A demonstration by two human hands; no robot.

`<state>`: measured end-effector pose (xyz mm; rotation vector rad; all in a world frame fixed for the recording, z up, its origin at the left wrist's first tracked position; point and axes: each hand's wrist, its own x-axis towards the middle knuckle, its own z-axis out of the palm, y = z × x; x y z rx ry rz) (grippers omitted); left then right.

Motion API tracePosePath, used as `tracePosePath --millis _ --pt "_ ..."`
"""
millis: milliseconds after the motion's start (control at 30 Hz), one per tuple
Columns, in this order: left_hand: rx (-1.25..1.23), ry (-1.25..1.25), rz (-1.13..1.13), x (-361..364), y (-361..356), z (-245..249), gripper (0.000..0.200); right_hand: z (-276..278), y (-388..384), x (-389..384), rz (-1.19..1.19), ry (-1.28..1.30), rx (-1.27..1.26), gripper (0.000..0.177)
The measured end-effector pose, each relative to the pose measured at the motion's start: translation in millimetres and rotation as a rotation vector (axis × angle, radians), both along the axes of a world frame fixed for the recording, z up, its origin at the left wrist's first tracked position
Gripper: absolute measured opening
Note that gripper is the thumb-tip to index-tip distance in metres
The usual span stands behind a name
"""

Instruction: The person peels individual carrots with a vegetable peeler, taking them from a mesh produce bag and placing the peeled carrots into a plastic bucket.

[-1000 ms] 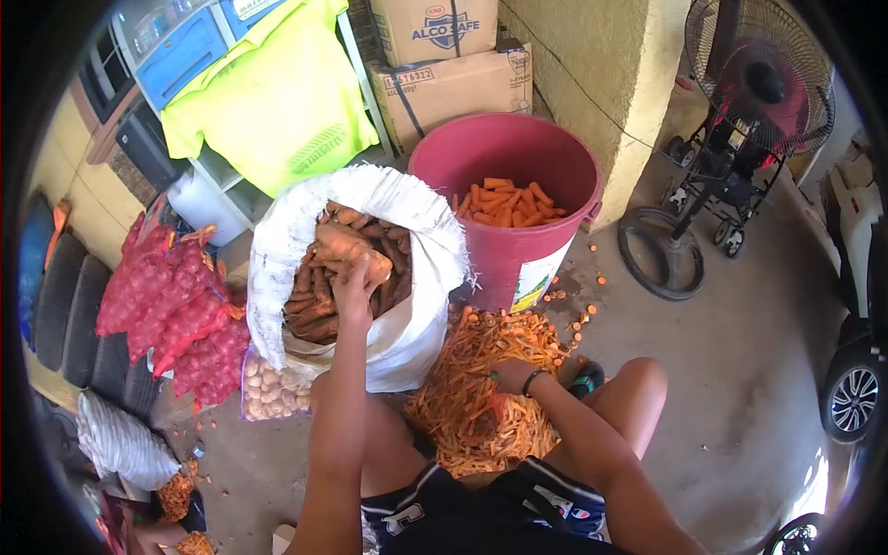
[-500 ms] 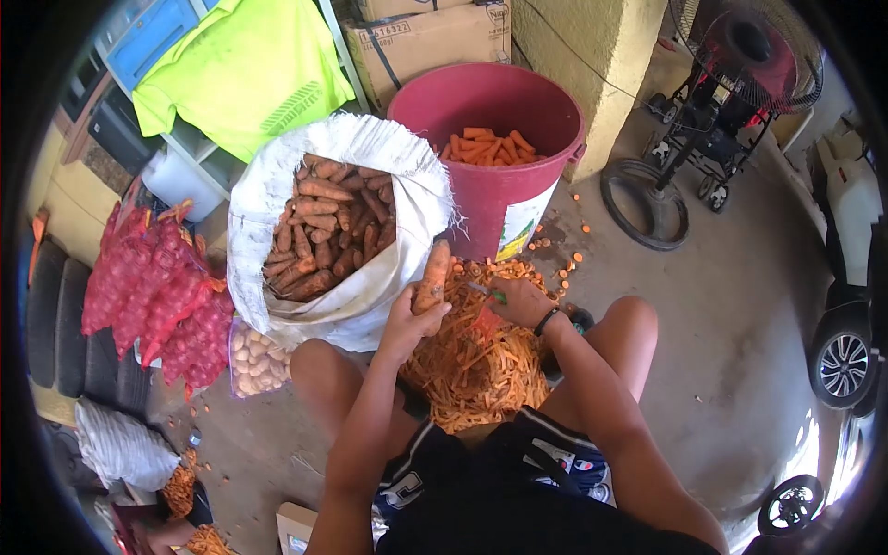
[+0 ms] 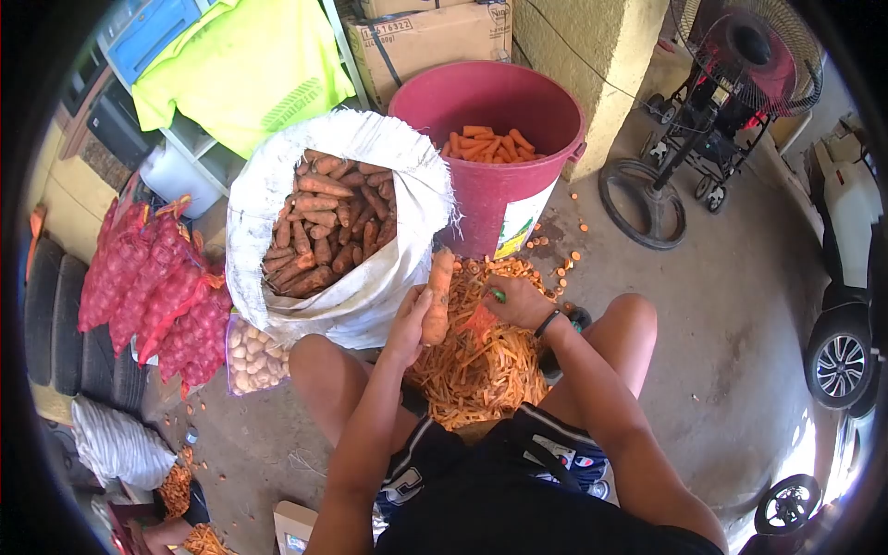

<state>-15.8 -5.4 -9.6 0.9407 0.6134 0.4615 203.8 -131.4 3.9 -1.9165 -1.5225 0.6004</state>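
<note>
My left hand (image 3: 407, 326) is closed round a carrot (image 3: 437, 298), which stands nearly upright between thumb and fingers, its skin orange with brownish patches. To its right, my right hand (image 3: 520, 302) is closed on a peeler (image 3: 499, 296); only a bit of its green handle shows, and the blade is hard to make out. The two hands are apart. Under them, between my knees, lies a heap of carrot peelings (image 3: 481, 384). A white sack (image 3: 356, 310) of unpeeled carrots (image 3: 319, 227) stands at the left, and a dark red bin (image 3: 462, 199) holds peeled carrots (image 3: 490, 145).
Red net bags of onions (image 3: 153, 287) and a bag of potatoes (image 3: 254, 359) stand left of the sack. Carrot slices (image 3: 562, 273) lie scattered by the bin. A pedestal fan (image 3: 655, 203) stands at the right. Another person's arm (image 3: 166, 535) shows at lower left.
My left hand has turned the carrot more upright and shifted its grip, so more of its length shows. My right hand has moved slightly, and the peeler's blade is less visible.
</note>
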Motion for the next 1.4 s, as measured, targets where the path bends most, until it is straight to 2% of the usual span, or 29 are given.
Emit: tracePosePath --millis 133,233,333,433,500,633,733,833,933,967,1033,1133,1167,1233,1300,1400 --pt "0.454 0.162 -0.056 -2 0 5 0.041 12 2 2 -0.001 0.096 0.037 0.028" --pt "0.62 0.184 -0.119 -2 -2 7 0.044 14 2 0 0.014 0.075 0.064 0.028" --pt "0.612 0.163 -0.113 0 -8 9 0.043 11 1 -3 0.03 0.056 0.088 0.027" --pt "0.748 0.202 -0.115 0 -6 3 0.042 11 2 -6 0.02 0.048 0.054 0.028" --pt "0.698 0.162 -0.143 -4 -7 6 0.042 9 3 -7 0.024 0.05 0.0 0.03" --pt "0.572 0.165 -0.217 -5 -3 -4 0.043 -25 10 -4 0.016 -0.102 -0.173 0.029" --pt "0.457 0.162 -0.099 -2 -10 -14 0.044 -30 20 2 0.028 -0.104 -0.194 0.032" --pt "0.707 0.245 -0.176 -6 -9 -17 0.044 -34 19 8 0.149 -0.156 -0.429 0.033" --pt "0.71 0.125 -0.084 -2 -12 2 0.047 -54 9 8 0.216 -0.246 -0.499 0.043" --pt "0.596 0.095 -0.078 -5 -10 0 0.048 -61 7 8 0.208 -0.185 -0.435 0.048" --pt "0.365 0.013 -0.032 -4 -3 -4 0.051 -32 8 11 0.213 -0.092 -0.313 0.058" --pt "-0.009 0.061 0.014 -7 1 -7 0.047 -9 6 26 0.062 0.131 -0.117 0.065" --pt "-0.128 0.081 0.028 -8 1 -8 0.047 -5 4 17 0.066 0.147 -0.01 0.062" --pt "-0.179 0.073 0.007 -1 0 -14 0.044 13 3 2 0.054 0.158 0.217 0.055" --pt "-0.22 0.038 -0.041 4 -2 -12 0.042 17 5 -14 0.068 0.126 0.244 0.049" --pt "-0.151 0.058 -0.029 9 -8 -9 0.041 15 8 -22 0.124 0.098 0.317 0.046"
